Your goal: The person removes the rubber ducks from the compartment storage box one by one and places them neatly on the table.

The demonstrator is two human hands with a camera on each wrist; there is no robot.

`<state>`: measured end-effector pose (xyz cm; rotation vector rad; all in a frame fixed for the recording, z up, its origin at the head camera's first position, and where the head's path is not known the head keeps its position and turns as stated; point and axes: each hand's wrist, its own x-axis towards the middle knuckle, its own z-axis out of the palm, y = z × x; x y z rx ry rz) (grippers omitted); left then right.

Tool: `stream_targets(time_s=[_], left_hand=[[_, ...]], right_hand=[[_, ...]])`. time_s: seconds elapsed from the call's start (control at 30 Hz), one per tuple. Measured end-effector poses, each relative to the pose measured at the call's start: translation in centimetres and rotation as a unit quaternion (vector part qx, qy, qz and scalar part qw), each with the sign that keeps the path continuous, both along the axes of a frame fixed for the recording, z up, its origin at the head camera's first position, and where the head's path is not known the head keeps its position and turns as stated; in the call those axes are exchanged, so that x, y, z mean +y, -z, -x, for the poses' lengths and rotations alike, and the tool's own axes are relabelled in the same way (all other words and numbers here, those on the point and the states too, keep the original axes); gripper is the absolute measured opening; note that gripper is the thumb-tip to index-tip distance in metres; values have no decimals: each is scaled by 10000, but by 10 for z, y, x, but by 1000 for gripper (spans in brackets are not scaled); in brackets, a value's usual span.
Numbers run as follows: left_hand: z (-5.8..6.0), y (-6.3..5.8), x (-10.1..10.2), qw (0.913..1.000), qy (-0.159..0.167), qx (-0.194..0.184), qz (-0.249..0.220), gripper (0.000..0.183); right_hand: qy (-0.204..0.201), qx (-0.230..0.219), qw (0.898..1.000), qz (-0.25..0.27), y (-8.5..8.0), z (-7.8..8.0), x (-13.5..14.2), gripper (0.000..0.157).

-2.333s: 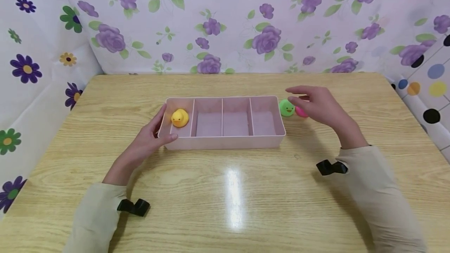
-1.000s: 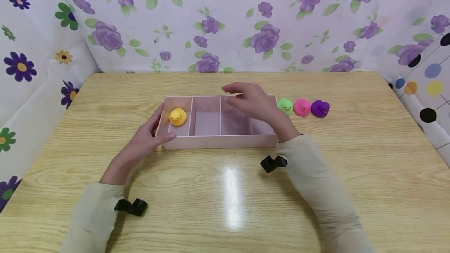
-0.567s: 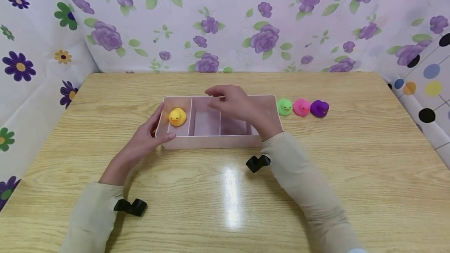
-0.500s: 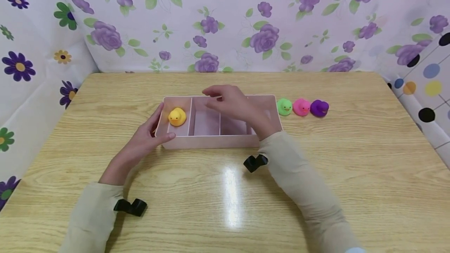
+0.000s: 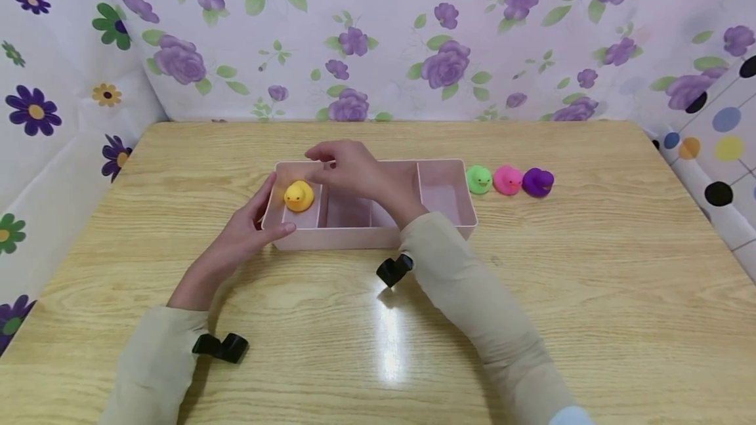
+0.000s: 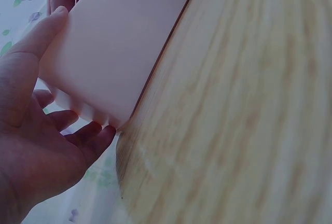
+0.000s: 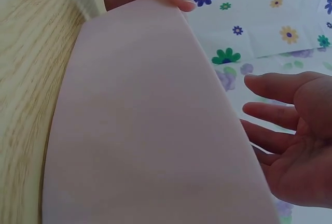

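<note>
A long pink box with several compartments stands on the table. My left hand grips its left end, thumb over the front rim; in the left wrist view, the fingers lie along the end wall. A yellow rubber duck sits in the leftmost compartment. My right hand hovers over the box, fingertips near the divider just right of this duck and apart from it. In the right wrist view, its fingers are spread beyond the box wall, holding nothing.
Right of the box, a green duck, a pink duck and a purple duck stand in a row on the wooden table. A floral cloth hangs behind the table's back edge.
My right hand has travelled left from the ducks at the right, across the box, to near the yellow duck. The pink and purple ducks are uncovered. My left hand keeps its grip.
</note>
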<state>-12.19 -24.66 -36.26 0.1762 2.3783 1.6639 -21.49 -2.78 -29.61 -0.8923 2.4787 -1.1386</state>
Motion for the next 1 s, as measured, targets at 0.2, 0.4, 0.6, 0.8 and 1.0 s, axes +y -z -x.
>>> stream_targets(time_s=[0.2,0.4,0.6,0.8,1.0], left_hand=[[2,1,0,10000,17,-40,-7,93],[1,-1,-1,10000,33,-65,42,93],[1,-2,0,10000,54,-59,17,94],[0,-3,0,10000,46,-53,44,94],[-1,-1,-1,10000,69,-60,30,93]], right_hand=[[49,-141,9997,-176,0,-1,-12,44],[-124,-234,9992,-306,3,-2,-25,44],[-311,-79,9972,-681,6,1,-36,46],[-412,90,9957,-828,8,4,-45,41],[-527,150,9931,-1034,9,3,-55,19]])
